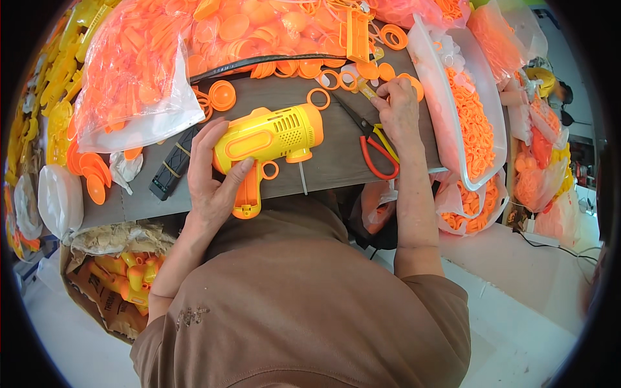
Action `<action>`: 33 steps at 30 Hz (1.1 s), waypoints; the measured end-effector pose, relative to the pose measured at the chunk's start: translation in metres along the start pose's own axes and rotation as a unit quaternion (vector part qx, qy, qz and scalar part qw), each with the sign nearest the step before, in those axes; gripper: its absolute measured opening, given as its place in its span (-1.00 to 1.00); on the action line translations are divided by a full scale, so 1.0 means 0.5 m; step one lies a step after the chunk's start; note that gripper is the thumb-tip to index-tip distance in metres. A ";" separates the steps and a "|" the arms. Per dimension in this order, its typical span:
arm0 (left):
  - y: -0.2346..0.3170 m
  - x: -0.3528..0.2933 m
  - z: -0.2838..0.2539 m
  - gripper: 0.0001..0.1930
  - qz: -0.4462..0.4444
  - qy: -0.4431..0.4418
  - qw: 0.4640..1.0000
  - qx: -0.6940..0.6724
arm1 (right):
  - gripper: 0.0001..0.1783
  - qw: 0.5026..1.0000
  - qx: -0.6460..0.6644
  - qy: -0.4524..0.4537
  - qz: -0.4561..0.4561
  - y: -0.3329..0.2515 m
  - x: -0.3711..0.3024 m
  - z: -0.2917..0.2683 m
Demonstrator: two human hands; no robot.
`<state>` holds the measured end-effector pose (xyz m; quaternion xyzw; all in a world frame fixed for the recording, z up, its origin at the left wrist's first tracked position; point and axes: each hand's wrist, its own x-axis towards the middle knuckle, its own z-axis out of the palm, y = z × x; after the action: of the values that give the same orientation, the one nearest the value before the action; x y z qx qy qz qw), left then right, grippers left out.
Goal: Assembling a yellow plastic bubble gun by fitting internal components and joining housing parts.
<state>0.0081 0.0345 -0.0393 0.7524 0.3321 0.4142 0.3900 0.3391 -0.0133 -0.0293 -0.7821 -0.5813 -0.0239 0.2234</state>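
My left hand (212, 169) is wrapped round the rear of a yellow and orange toy gun (262, 137), held tilted above the table with its muzzle to the right. An orange ring-shaped trigger shows in front of its orange handle. Further right, my right hand (398, 111) reaches over the table, its fingertips closed on a small yellow piece (368, 90), partly hidden by the fingers. Just left of that wrist lie pliers (378, 152) with one red and one yellow handle. An orange ring (318, 98) lies by the gun's muzzle.
A big clear bag of orange parts (139, 71) and a heap of orange caps (259, 32) fill the back. At right stands a white tub (501, 139) of small orange rings. A dark rubber-banded bar (173, 165) lies left. Below, a paper sack (84, 284) holds yellow toy guns.
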 end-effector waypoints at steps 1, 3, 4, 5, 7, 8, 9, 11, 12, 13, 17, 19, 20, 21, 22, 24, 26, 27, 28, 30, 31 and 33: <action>0.000 0.000 0.000 -0.46 0.001 -0.002 1.000 0.004 | -0.82 1.000 0.001 0.000 0.000 0.000 -0.001 0.000; 0.001 -0.002 0.002 -0.45 0.001 0.002 1.000 0.006 | -0.82 1.000 0.011 0.010 -0.016 -0.004 -0.001 -0.002; 0.002 -0.004 0.002 -0.44 0.002 0.006 1.000 0.006 | -0.82 1.000 0.012 0.009 -0.017 -0.007 -0.002 -0.004; 0.005 -0.005 0.002 -0.44 0.001 0.007 1.000 0.008 | -0.81 1.000 0.005 0.015 -0.026 -0.011 -0.003 -0.007; 0.016 -0.005 -0.003 -0.41 0.060 0.029 0.996 0.052 | -0.81 0.999 -0.003 0.020 -0.033 -0.016 -0.005 -0.010; 0.022 -0.004 -0.010 -0.41 0.060 0.029 0.996 0.053 | -0.84 0.999 0.034 0.009 -0.026 -0.017 -0.006 -0.011; 0.030 -0.002 -0.020 -0.41 0.105 0.036 0.991 0.077 | -0.86 0.997 0.071 -0.003 -0.020 -0.018 -0.005 -0.012; 0.051 0.010 -0.034 -0.45 0.166 0.054 0.981 0.082 | -0.88 0.980 0.199 0.010 0.025 -0.038 -0.005 -0.018; 0.064 0.017 -0.040 -0.45 0.164 0.056 0.981 0.085 | -0.88 0.944 0.322 0.022 0.069 -0.056 -0.006 -0.023; 0.078 0.026 -0.044 -0.47 0.141 0.037 0.989 0.028 | -0.88 0.943 0.326 0.019 0.066 -0.078 -0.003 -0.031; 0.120 0.084 -0.020 -0.56 0.055 -0.001 0.993 -0.103 | -0.78 0.828 0.552 -0.040 0.092 -0.180 0.003 -0.062; 0.126 0.107 -0.003 -0.57 0.014 -0.029 0.992 -0.120 | -0.77 0.804 0.582 -0.087 0.085 -0.223 0.000 -0.068; 0.128 0.114 0.007 -0.62 -0.075 -0.057 0.968 -0.234 | -0.77 0.800 0.588 -0.094 0.079 -0.244 -0.003 -0.068; 0.128 0.120 0.016 -0.67 -0.161 -0.086 0.920 -0.346 | -0.77 0.803 0.586 -0.098 0.055 -0.263 -0.007 -0.068; 0.125 0.122 0.020 -0.67 -0.161 -0.080 0.923 -0.341 | -0.78 0.805 0.583 -0.101 0.030 -0.280 -0.010 -0.069; 0.117 0.120 0.026 -0.77 -0.111 -0.059 0.948 -0.292 | -0.78 0.806 0.581 -0.109 0.028 -0.305 -0.015 -0.066; 0.110 0.112 0.027 -0.84 -0.071 -0.010 0.952 -0.296 | -0.79 0.814 0.574 -0.089 0.027 -0.321 -0.016 -0.060; 0.107 0.110 0.024 -0.84 -0.068 0.007 0.957 -0.280 | -0.79 0.812 0.575 -0.091 0.026 -0.326 -0.018 -0.055; 0.105 0.107 0.020 -0.85 -0.065 0.023 0.962 -0.265 | -0.81 0.838 0.541 -0.070 0.002 -0.329 -0.021 -0.049; 0.098 0.104 0.012 -0.85 -0.083 0.031 0.956 -0.279 | -0.82 0.861 0.505 -0.049 -0.023 -0.329 -0.022 -0.043; 0.096 0.103 0.007 -0.86 -0.100 0.037 0.949 -0.296 | -0.83 0.873 0.484 -0.030 -0.051 -0.325 -0.020 -0.043; 0.097 0.103 -0.005 -0.86 -0.115 0.053 0.941 -0.315 | -0.84 0.885 0.460 -0.011 -0.077 -0.316 -0.018 -0.046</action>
<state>0.0368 0.0544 0.0223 0.5246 0.2887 0.4895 0.6339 0.1957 0.0053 0.0397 -0.5446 -0.5878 0.2376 0.5491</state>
